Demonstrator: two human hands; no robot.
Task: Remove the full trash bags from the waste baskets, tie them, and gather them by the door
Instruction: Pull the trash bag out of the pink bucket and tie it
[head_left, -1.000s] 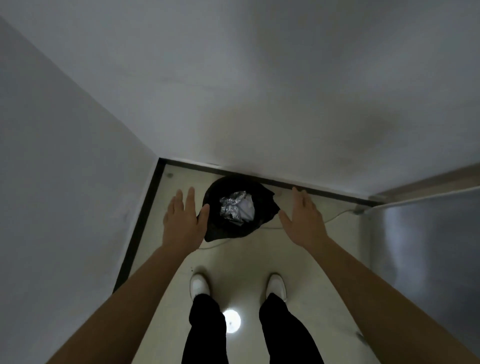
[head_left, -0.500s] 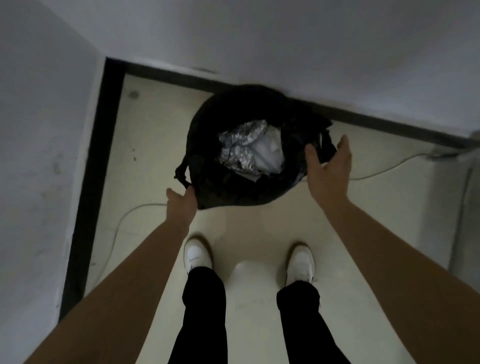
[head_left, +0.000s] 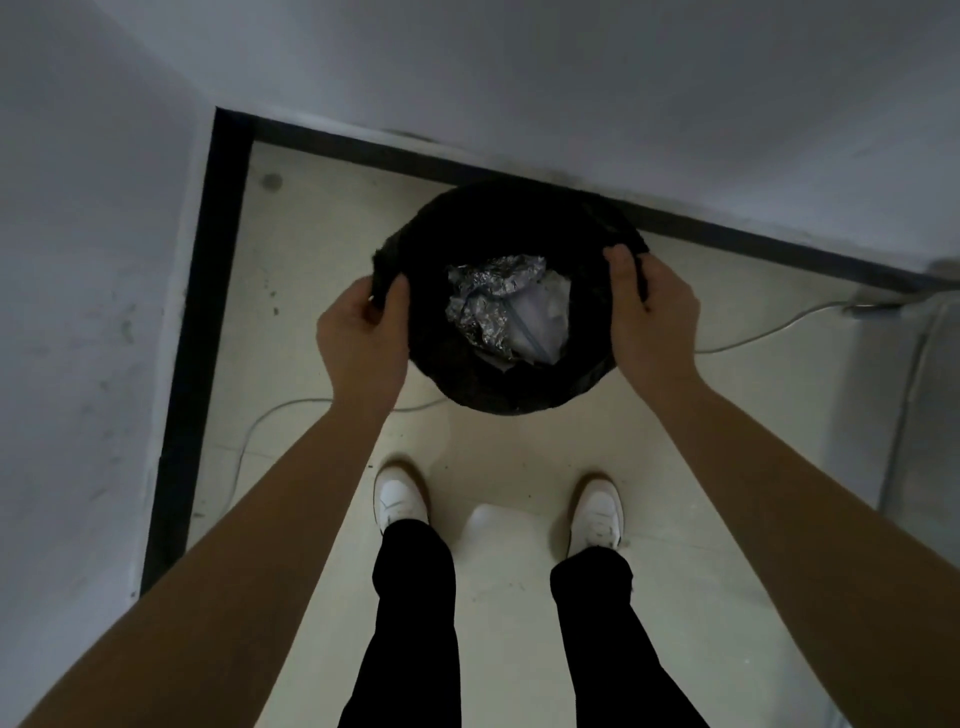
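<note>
- Left wall: pale, scuffed plaster, edged at its foot by a black skirting strip that runs to the far left corner of the floor.
- Floor: cream tile; open room lies between the left skirting and the bag, crossed near the left forearm by a thin pale cable.
- Left hand: curled closed on the left rim of the black trash bag, thumb on the inner side, fingers wrapped over the outer side, pinching the film.
- Trash bag: mouth open and round, standing just beside the far wall's skirting, a little right of the far left corner; whether a basket stands under it cannot be told.
- Crumpled foil and white paper: lying inside the bag, below the rim.
- Right hand: closed on the right rim, fingers hooked over the edge, thumb inside.
- White shoes: set apart on the near floor, with bare tile between them and the bag.
- Right side: the cable continues toward a grey panel that bounds the floor there.
</note>
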